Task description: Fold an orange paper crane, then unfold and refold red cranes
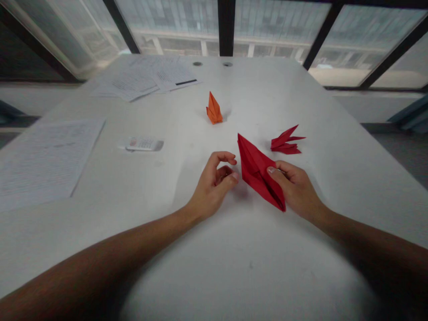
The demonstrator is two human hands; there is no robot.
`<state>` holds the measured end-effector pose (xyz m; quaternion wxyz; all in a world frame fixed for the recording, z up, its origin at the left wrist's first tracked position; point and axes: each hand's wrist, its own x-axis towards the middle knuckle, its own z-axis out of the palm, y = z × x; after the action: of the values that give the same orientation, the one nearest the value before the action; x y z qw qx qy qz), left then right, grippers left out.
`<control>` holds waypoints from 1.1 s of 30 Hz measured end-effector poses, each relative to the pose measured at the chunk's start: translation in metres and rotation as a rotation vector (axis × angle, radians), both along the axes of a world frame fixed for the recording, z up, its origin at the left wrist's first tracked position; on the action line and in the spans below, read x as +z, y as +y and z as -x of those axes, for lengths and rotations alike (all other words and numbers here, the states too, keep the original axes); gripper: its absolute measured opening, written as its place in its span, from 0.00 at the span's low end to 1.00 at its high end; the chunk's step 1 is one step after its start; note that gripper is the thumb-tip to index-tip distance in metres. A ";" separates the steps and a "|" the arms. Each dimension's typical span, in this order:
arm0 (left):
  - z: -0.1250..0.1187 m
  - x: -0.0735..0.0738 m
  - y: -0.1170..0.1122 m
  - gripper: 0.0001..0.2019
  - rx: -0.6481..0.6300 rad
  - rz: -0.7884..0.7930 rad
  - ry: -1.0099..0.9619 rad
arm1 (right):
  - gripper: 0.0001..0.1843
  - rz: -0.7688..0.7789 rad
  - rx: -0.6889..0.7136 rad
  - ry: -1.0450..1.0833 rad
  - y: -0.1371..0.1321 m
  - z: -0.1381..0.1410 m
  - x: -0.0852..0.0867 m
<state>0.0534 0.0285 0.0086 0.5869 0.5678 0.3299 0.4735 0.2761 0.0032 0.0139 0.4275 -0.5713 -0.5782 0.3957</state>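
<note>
A folded sheet of red origami paper (256, 167) is held up over the table, its shape a long pointed diamond with a slit along the lower right. My right hand (294, 185) grips its right side, thumb on the near face and the other fingers behind. Just left of the paper is my left hand (217, 180), fingers curled and apart, with a small gap between it and the paper. Beyond them stand a small orange origami piece (214, 110) and, to the right, a red origami piece (286, 141) with several pointed tips.
The white table (214, 276) reaches to the windows. A white remote-like device (143, 144) lies left of my hands. One printed sheet (47, 160) is at the far left, and several overlapping printed papers (143, 78) lie at the back left.
</note>
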 end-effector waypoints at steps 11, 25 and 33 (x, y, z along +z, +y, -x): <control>-0.002 -0.003 0.000 0.18 -0.154 -0.124 0.195 | 0.09 0.220 0.184 0.481 -0.001 0.007 -0.010; -0.009 0.002 -0.003 0.21 -0.107 -0.013 0.105 | 0.46 0.163 0.367 0.092 -0.026 0.010 0.010; -0.008 -0.001 -0.003 0.23 -0.117 0.044 0.049 | 0.11 0.109 0.172 0.119 -0.025 0.014 0.005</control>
<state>0.0616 0.0257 0.0078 0.6178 0.5845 0.3208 0.4168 0.2619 -0.0219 0.0187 0.3938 -0.5173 -0.5763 0.4951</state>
